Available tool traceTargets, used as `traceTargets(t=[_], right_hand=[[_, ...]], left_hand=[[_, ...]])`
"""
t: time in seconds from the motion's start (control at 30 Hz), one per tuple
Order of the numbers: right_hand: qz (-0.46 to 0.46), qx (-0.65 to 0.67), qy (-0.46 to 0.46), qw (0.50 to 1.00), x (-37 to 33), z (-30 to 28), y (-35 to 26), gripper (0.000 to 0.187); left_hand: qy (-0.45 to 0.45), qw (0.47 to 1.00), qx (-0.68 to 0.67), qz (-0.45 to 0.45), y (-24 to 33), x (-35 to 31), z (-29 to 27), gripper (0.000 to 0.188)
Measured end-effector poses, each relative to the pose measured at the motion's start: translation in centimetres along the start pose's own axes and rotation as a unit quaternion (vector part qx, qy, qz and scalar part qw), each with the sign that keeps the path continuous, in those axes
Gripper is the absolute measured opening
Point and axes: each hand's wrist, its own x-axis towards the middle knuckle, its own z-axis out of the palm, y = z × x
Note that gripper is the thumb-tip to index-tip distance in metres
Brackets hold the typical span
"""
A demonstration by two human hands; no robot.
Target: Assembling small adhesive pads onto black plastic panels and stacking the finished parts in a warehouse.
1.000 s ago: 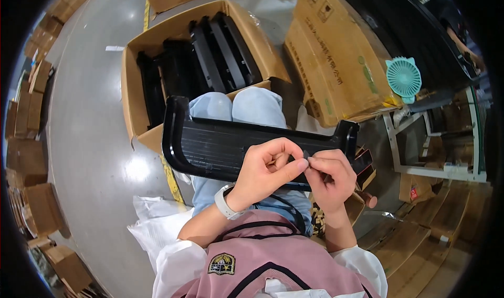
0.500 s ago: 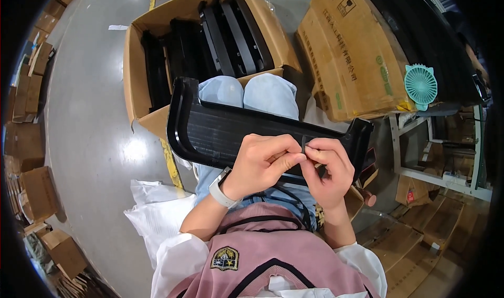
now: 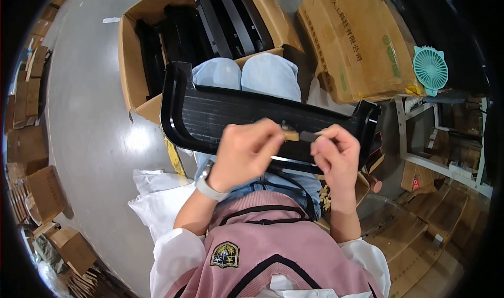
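A long black plastic tray-like part, with raised curved ends, lies across my lap. Above it my right hand pinches a small dark grey strip between thumb and fingertips. A little to the left, my left hand is closed on a small tan strip that pokes out past its fingertips. The left fingers are slightly smeared by motion. The tan strip's end comes close to the dark one; I cannot tell whether they touch.
Beyond my knees stands an open cardboard box holding several black parts. A big closed carton is at the right, with a mint-green fan-shaped object beside it. White sheeting lies at my left.
My hands have drawn apart, the left going leftward. A tan strip now shows at the left fingertips, while the dark strip stays in the right hand and has turned flatter.
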Motion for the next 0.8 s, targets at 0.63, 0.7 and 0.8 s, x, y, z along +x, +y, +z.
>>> traceTargets(t=[0.63,0.7,0.8], right_hand=[[-0.281,-0.573,0.005,0.769,0.5,0.4,6.2,0.014],[-0.275,-0.578,-0.001,0.768,0.6,0.5,6.2,0.013],[-0.266,-0.584,-0.007,0.767,0.6,0.4,6.3,0.013]], left_hand=[[0.197,0.963,-0.044,-0.179,-7.3,-5.0,-2.9,0.011],[0.195,0.964,-0.039,-0.177,-7.4,-5.0,-2.9,0.011],[0.191,0.964,-0.043,-0.18,-7.5,-5.0,-2.8,0.012]])
